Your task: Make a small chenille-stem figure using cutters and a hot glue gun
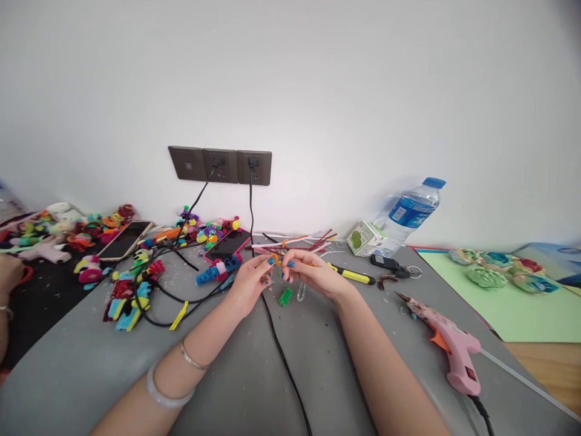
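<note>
You are working at a grey counter (236,375) pushed up to a plain white wall (318,109), where a dark socket panel (231,174) carries two plugs. A black cable (275,339) drops from it, passes behind your left hand (247,281) and runs down the counter towards you. Bright fuzzy figures (129,297) crowd the left side, near a pink-edged phone (229,245). To your right a clear bottle (411,212) leans by a small carton (364,238), and a pink glue gun (454,339) lies nearer you, with a pale green sheet (476,309) beyond it. Another person's hand (9,275) shows at the far left edge.

Both your forearms reach forward and converge at the middle, raised over the counter. Your left hand pinches a small orange piece (274,258) between thumb and forefinger, the other fingers curled. Your right hand (318,275) faces it, fingertips bent together just beside the piece; you cannot tell here whether they grip it too. A green piece (285,296) lies on the counter just below your hands
</note>
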### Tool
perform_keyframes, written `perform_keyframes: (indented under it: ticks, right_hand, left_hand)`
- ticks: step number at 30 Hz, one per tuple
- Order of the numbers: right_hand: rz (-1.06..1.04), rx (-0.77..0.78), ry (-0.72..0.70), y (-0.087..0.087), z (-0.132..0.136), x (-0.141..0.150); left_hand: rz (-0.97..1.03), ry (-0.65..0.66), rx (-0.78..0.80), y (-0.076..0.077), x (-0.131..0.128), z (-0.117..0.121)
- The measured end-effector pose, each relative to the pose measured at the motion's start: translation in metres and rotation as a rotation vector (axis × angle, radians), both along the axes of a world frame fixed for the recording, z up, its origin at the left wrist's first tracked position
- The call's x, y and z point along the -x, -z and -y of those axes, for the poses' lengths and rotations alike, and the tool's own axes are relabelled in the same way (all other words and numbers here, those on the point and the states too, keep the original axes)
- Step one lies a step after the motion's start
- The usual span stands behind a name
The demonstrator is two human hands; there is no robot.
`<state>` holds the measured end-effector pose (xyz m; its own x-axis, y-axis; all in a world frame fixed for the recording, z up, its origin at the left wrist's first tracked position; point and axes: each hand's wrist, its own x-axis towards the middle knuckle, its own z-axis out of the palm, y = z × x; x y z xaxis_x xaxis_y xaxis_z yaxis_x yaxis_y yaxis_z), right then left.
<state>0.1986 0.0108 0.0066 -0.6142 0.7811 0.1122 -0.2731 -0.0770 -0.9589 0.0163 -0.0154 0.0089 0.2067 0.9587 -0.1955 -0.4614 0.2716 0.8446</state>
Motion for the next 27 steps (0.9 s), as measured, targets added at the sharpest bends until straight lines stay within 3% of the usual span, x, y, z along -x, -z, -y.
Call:
perform_keyframes:
  ticks: [4, 8, 17, 27]
  right_hand:
    - [0.036, -0.010, -0.024, 0.0003, 0.0001, -0.0006]
    - [-0.045, -0.005, 0.043, -0.0022, 0.0012, 0.0010]
    - [-0.051, 0.003, 0.088, -0.0023, 0.0001, 0.0024]
    - [-0.107, 0.043, 0.146, -0.0050, 0.0016, 0.0002]
  left_hand:
    - [-0.032, 0.006, -0.041, -0.0003, -0.0008, -0.0002]
    - [-0.091, 0.033, -0.053, -0.0010, -0.0010, 0.0013]
    - [-0.354, 0.170, -0.197, -0.0027, -0.0045, 0.0061]
    - [-0.151, 0.113, -0.090, 0.0027, -0.0057, 0.0057]
